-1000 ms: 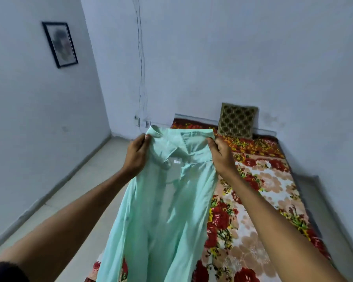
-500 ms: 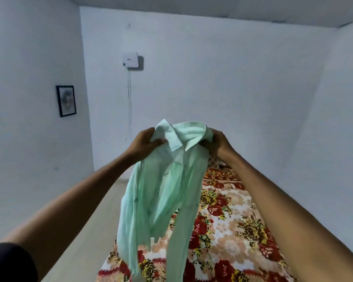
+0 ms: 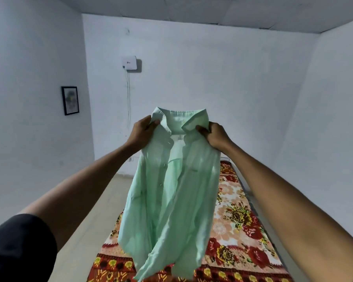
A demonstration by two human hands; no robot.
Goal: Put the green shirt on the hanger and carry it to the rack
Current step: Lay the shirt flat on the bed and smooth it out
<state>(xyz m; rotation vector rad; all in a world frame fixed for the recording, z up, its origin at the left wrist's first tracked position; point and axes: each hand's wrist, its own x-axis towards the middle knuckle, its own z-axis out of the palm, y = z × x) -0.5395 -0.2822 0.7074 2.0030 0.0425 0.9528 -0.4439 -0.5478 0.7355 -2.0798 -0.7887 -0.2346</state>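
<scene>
**Inspector A:** The green shirt [image 3: 171,180] is held up in the air at the middle of the view, front open, collar uppermost; its tails hang above the near end of the floral bedspread [image 3: 238,220]; contact between the two cannot be told.

**Inspector B:** Noted; the grip?

**Inspector A:** The collar's left side is pinched by the left hand [image 3: 143,131], thumb on the front, fingers curled behind; the right side is gripped by the right hand [image 3: 216,135], fingers bunched into the cloth.

**Inspector B:** Surroundings?

**Inspector A:** A white box [image 3: 129,62] is mounted on the far wall, wires hanging beneath; a framed picture [image 3: 70,100] is hung on the left wall.
</scene>
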